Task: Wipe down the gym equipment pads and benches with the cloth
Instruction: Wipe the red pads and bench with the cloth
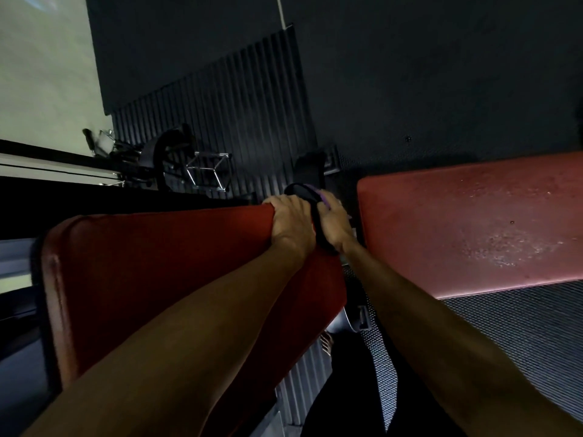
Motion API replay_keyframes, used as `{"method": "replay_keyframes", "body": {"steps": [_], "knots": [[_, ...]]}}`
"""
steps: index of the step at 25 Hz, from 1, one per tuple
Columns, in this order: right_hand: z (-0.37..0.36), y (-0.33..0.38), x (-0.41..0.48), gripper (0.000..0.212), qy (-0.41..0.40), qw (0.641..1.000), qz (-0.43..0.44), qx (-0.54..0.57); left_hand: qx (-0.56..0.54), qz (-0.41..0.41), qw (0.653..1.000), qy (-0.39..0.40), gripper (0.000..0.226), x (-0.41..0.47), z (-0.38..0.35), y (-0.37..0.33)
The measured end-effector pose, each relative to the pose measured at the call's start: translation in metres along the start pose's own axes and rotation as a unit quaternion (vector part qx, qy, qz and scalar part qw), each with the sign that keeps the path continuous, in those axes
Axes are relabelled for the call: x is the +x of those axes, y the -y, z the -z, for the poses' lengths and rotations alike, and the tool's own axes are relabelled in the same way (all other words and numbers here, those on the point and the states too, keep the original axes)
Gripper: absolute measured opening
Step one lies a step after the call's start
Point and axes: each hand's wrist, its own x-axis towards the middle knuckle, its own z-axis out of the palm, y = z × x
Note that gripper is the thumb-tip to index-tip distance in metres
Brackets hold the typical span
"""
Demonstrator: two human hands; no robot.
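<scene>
A dark red bench pad (151,279) fills the lower left of the head view. A second, worn red pad (473,225) lies to the right, with a narrow gap between them. My left hand (291,220) grips the far corner of the left pad, its fingers curled over the edge. My right hand (334,222) is just beside it in the gap and holds a dark cloth (317,225) with a purple patch at its far end. The cloth runs between my two hands. How much of it hangs below is hidden.
Dark ribbed floor mats (239,121) lie beyond the pads, and a textured grey mat (520,335) lies under the right pad. Metal gym attachments (189,165) sit at the far left near a pale wall. A bare foot (326,342) shows below the gap.
</scene>
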Motion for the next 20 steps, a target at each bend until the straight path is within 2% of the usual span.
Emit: {"method": "replay_keyframes", "body": {"steps": [1, 3, 5, 9, 13, 15, 20], "knots": [[0.001, -0.002, 0.005, 0.042, -0.008, 1.000, -0.012, -0.012, -0.006, 0.004, 1.000, -0.017, 0.043, 0.003, -0.001, 0.001], [0.004, -0.003, 0.021, 0.051, -0.007, 0.994, -0.106, -0.027, 0.006, -0.010, 1.000, -0.005, 0.045, 0.006, -0.002, -0.001], [0.010, -0.005, 0.028, 0.060, 0.019, 0.984, -0.172, -0.035, -0.034, -0.005, 0.999, 0.007, 0.045, 0.007, 0.003, -0.003], [0.014, -0.012, 0.005, 0.055, -0.004, 0.988, -0.150, -0.046, -0.076, 0.003, 0.997, -0.005, 0.050, 0.002, 0.009, 0.001], [0.036, -0.013, -0.018, 0.045, -0.019, 0.984, -0.129, -0.117, -0.041, -0.080, 0.995, -0.032, 0.046, -0.006, 0.023, -0.002], [0.046, -0.010, -0.029, 0.040, -0.035, 0.983, -0.120, -0.137, -0.060, -0.101, 0.992, -0.055, 0.045, -0.012, 0.026, -0.007], [0.069, -0.013, -0.076, 0.045, -0.055, 0.980, -0.148, -0.126, -0.116, -0.105, 0.987, -0.040, 0.047, -0.066, 0.023, -0.034]]}}
